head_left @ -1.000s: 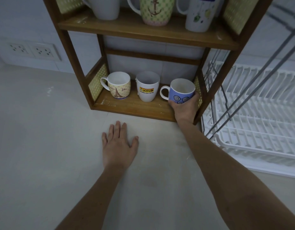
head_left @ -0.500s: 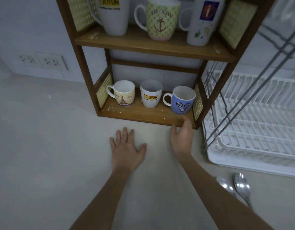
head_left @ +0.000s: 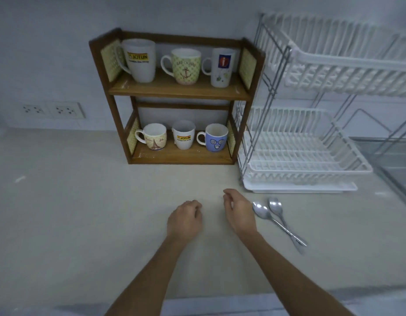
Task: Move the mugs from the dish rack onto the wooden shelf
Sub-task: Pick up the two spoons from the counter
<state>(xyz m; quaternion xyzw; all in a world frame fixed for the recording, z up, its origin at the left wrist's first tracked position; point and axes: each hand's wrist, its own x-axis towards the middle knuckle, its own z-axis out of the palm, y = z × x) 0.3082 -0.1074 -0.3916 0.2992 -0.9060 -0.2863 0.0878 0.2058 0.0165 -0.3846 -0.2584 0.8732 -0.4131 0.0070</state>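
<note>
Mugs: six on wooden shelf [head_left: 179,91], blue mug [head_left: 216,138] bottom right. Dish rack [head_left: 311,169] holds none. Left hand [head_left: 185,218] and right hand [head_left: 239,212] hold nothing, fingers loosely curled.

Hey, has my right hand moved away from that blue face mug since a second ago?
Yes. The right hand has let go of the blue face mug and pulled back from the wooden shelf to beside the spoons.

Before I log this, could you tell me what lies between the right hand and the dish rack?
In the head view, two spoons lie between the right hand and the dish rack.
</note>
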